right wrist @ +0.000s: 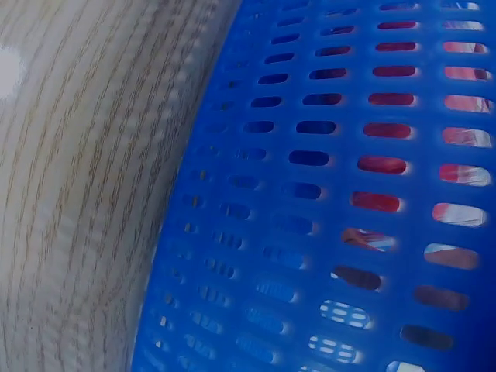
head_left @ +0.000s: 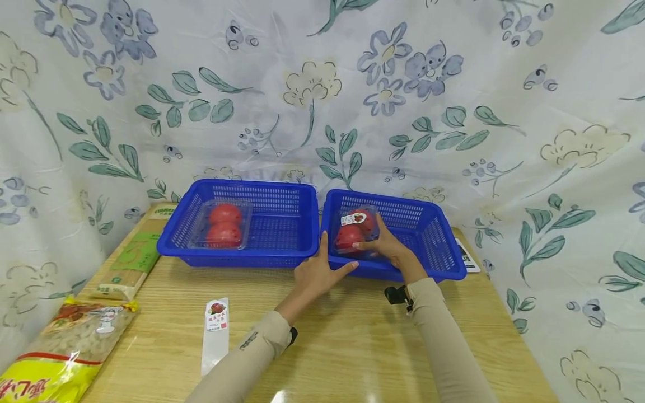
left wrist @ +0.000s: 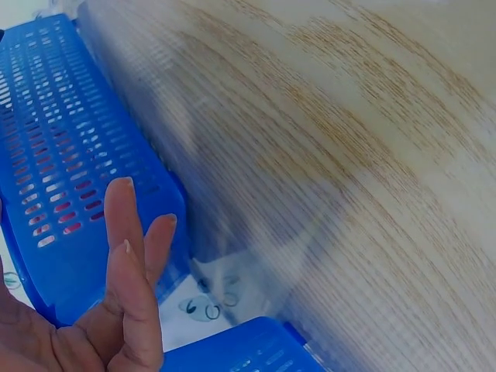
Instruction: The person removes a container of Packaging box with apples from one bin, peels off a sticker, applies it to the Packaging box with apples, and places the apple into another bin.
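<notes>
My right hand reaches over the front rim of the right blue basket and grips a clear plastic box of red round fruit at its right side, with the thumb at the front. A white label with a fruit picture is on top of this box. My left hand, fingers extended and thumb spread, is at the front left corner of the same basket. In the left wrist view, straight fingers overlap the blue basket wall. Red shows through the basket slots in the right wrist view.
Beside it stands the left blue basket, holding another clear box of red fruit. A white label strip lies on the wooden table. Packaged noodles and a yellow-and-clear bag lie at the left.
</notes>
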A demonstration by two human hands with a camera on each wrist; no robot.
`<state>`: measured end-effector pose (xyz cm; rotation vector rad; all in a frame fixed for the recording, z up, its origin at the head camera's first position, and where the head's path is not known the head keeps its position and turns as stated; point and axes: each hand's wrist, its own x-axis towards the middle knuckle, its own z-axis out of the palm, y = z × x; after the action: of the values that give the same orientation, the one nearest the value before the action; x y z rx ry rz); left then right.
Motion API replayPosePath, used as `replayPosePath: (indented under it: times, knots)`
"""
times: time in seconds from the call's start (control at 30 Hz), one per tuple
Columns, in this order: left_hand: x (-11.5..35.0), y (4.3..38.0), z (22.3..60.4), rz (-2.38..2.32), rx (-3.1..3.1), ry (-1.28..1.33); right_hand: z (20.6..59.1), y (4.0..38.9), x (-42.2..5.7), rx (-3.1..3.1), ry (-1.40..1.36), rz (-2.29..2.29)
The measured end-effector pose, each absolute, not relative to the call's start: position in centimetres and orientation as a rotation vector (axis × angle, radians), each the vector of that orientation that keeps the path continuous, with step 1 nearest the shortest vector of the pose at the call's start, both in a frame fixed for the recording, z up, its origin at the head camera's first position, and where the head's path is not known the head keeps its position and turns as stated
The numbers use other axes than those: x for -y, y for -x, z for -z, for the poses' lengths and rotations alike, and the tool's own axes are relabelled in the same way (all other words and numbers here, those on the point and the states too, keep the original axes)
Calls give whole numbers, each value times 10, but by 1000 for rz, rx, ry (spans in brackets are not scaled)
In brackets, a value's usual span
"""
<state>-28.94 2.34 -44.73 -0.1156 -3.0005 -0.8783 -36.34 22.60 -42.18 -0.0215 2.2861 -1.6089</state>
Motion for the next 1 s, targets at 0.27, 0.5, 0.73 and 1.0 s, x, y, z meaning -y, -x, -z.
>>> replayPosePath:
  times: [0.27,0.5,0.73,1.0]
  knots:
    - [-22,290,445,874,2986,136,420,365,-223,-2317,26,1539]
    - [-22,288,445,902,3001,137,422,365,-225,-2379,-34,1351]
    - [-10,287,445,1007,2984,186,422,369,-221,-2427,-23,1336]
    - [71,269,414,1278,3016,373,396,358,-198,-2887,137,1263]
